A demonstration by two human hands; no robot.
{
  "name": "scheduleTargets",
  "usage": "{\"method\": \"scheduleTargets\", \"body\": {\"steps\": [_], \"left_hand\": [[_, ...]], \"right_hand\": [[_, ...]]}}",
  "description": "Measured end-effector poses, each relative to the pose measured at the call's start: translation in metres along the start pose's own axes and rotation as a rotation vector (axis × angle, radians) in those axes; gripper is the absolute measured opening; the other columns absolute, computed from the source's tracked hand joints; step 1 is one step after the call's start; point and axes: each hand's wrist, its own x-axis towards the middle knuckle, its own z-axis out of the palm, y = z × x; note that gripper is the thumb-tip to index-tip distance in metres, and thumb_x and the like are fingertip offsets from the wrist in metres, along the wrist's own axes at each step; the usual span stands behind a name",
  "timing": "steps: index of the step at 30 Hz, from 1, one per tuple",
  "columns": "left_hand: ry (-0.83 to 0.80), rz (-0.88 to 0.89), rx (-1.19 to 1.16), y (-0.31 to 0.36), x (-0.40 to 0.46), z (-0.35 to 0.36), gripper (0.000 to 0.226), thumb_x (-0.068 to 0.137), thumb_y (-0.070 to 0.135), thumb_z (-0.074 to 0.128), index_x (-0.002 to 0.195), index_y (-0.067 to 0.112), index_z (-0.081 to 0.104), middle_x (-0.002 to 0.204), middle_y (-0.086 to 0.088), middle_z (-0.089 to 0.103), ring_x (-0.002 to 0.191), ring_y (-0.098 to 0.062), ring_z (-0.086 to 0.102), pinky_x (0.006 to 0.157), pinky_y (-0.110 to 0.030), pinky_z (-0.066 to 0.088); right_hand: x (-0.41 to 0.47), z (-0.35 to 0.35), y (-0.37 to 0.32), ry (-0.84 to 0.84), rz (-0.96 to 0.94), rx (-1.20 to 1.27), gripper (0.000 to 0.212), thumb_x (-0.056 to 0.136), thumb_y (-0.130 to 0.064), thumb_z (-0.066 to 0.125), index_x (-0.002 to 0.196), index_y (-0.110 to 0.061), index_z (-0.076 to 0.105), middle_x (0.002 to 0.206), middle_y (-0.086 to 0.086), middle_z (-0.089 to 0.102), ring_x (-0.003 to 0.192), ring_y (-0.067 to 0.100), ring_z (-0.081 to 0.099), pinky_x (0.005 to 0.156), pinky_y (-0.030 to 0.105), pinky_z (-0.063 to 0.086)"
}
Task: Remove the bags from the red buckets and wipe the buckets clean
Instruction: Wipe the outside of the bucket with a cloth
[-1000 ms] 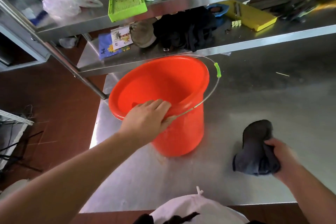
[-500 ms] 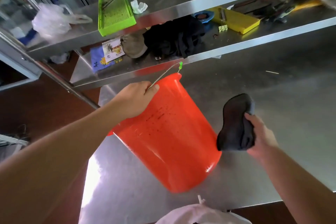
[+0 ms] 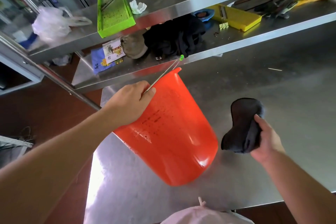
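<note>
A red bucket [image 3: 174, 132] is tipped over the steel table [image 3: 272, 100], its mouth turned away from me and its base toward me. Dark specks mark its outer wall. My left hand [image 3: 129, 103] grips the bucket's rim where the wire handle [image 3: 164, 73] with a green grip joins. My right hand [image 3: 263, 138] holds a folded dark cloth [image 3: 243, 125] just to the right of the bucket, a small gap apart from it. A tied white bag [image 3: 201, 214] shows at the bottom edge.
A steel shelf [image 3: 236, 41] above the table carries a black garment [image 3: 174, 36], a yellow slicer [image 3: 236, 17] and a blue dish. The top shelf holds a green tray [image 3: 114, 10] and a clear plastic bag [image 3: 51, 23]. Red floor lies at the left.
The bucket went from standing upright to tipped with its base toward me, lifted by my left hand. My right hand raised the cloth from the table toward the bucket's side.
</note>
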Motion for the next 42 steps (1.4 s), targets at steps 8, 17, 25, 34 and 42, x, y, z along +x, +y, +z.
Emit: {"method": "scheduleTargets", "body": {"steps": [8, 17, 25, 34, 42], "left_hand": [[0.046, 0.144, 0.137, 0.014, -0.017, 0.011, 0.034, 0.105, 0.058, 0.028, 0.087, 0.03, 0.038, 0.076, 0.014, 0.043, 0.064, -0.012, 0.049, 0.061, -0.039, 0.046], [-0.042, 0.006, -0.02, 0.032, -0.024, 0.021, 0.056, 0.1, 0.072, 0.022, 0.073, 0.026, 0.04, 0.066, 0.002, 0.056, 0.068, -0.014, 0.055, 0.06, -0.045, 0.048], [-0.045, -0.087, -0.058, 0.033, -0.019, 0.015, 0.05, 0.108, 0.056, 0.031, 0.071, 0.024, 0.042, 0.061, 0.002, 0.053, 0.062, -0.009, 0.054, 0.065, -0.04, 0.042], [-0.031, -0.089, -0.05, 0.041, -0.021, 0.022, 0.054, 0.101, 0.065, 0.024, 0.072, 0.023, 0.043, 0.057, 0.002, 0.048, 0.066, -0.011, 0.055, 0.069, -0.043, 0.042], [-0.016, -0.183, -0.057, 0.034, -0.015, 0.018, 0.046, 0.109, 0.052, 0.034, 0.075, 0.023, 0.047, 0.072, 0.004, 0.057, 0.072, -0.02, 0.055, 0.073, -0.038, 0.038]], "right_hand": [[0.014, 0.001, 0.014, 0.135, -0.186, -0.158, 0.019, 0.076, -0.055, 0.072, 0.089, -0.041, 0.077, 0.094, -0.007, 0.076, 0.095, 0.02, 0.071, 0.077, 0.045, 0.059], [0.012, 0.001, 0.07, 0.161, -0.132, -0.431, 0.055, 0.064, -0.077, 0.05, 0.097, -0.036, 0.069, 0.103, -0.005, 0.068, 0.106, 0.023, 0.065, 0.093, 0.037, 0.05], [-0.001, 0.051, 0.093, 0.087, 0.044, -0.509, 0.102, 0.069, -0.083, 0.043, 0.143, -0.015, 0.055, 0.144, 0.012, 0.056, 0.131, 0.03, 0.054, 0.112, 0.042, 0.039], [-0.022, 0.14, 0.036, -0.199, -0.306, -0.734, 0.038, 0.098, -0.049, 0.042, 0.114, -0.031, 0.072, 0.12, 0.003, 0.067, 0.108, 0.021, 0.058, 0.087, 0.029, 0.04], [-0.063, 0.192, 0.054, -0.329, -0.869, -1.043, 0.01, 0.09, -0.045, 0.053, 0.088, -0.036, 0.049, 0.111, -0.011, 0.054, 0.113, 0.023, 0.046, 0.096, 0.039, 0.032]]}}
